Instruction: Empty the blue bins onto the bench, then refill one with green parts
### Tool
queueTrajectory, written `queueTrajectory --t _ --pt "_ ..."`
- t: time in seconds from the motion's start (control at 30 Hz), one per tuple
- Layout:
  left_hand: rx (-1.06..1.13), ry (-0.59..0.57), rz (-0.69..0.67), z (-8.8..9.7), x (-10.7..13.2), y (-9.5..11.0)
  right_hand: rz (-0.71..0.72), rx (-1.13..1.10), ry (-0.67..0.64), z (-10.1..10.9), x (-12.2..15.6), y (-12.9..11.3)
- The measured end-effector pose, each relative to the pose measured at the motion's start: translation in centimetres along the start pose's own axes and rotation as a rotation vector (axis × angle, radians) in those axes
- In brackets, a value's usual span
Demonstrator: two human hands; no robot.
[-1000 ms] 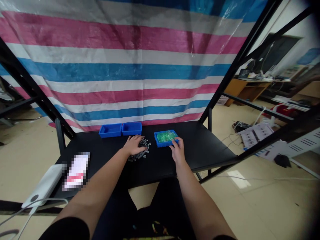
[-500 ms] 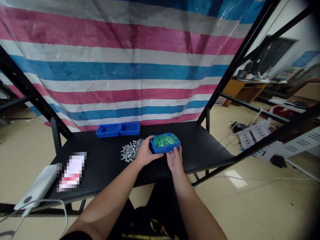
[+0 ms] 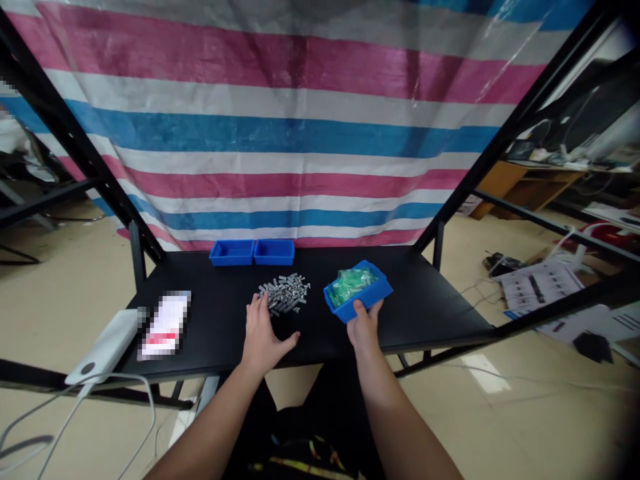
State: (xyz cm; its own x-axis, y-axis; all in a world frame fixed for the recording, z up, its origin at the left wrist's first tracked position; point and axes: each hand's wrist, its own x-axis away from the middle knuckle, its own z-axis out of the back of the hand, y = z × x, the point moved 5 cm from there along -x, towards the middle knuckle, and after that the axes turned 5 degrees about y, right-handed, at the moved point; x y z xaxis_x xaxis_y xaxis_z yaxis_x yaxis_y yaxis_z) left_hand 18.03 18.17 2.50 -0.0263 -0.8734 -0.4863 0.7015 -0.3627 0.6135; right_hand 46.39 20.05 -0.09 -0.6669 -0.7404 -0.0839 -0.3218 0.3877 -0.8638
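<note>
My right hand (image 3: 364, 325) grips the near side of a blue plastic bin (image 3: 367, 293), thumb on its wall, and the bin is tilted. Inside it lie green pieces in clear plastic packaging (image 3: 353, 283). My left hand (image 3: 263, 337) is open, thumb spread away from the fingers, and holds nothing. Its fingertips are at the near left edge of a heap of small grey metal cylinders (image 3: 287, 293) on the black table (image 3: 210, 333). Whether they touch the cylinders, I cannot tell.
Two blue bins (image 3: 233, 253) stand side by side at the table's back edge, before a striped plastic sheet (image 3: 300, 133). On the left are a blurred-out pinkish-white item (image 3: 166, 327) and a white device (image 3: 103, 347) with cables. Black frame posts (image 3: 437, 253) flank the table.
My left hand has let go of the bin and moved left to the metal cylinders. My right hand keeps the bin, which is now turned and tilted. The view has shifted slightly.
</note>
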Motion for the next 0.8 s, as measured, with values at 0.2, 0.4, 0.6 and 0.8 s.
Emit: queueTrajectory --t 0.2,0.4,0.6,0.8 --pt "-0.014 -0.019 0.105 0.4 0.1 -2.4 0.170 0.264 -0.272 -5.4 1.0 -0.6" --pt "-0.025 -0.047 0.258 -0.3 -0.6 -3.9 0.277 0.327 -0.300 -6.8 0.7 -0.6" --pt "-0.054 -0.045 0.277 -0.2 -0.8 -4.3 0.184 0.146 -0.072 -3.9 -3.7 1.0" --pt "-0.035 -0.002 0.249 0.2 -0.5 -4.4 0.142 0.108 -0.026 -2.7 -6.1 2.0"
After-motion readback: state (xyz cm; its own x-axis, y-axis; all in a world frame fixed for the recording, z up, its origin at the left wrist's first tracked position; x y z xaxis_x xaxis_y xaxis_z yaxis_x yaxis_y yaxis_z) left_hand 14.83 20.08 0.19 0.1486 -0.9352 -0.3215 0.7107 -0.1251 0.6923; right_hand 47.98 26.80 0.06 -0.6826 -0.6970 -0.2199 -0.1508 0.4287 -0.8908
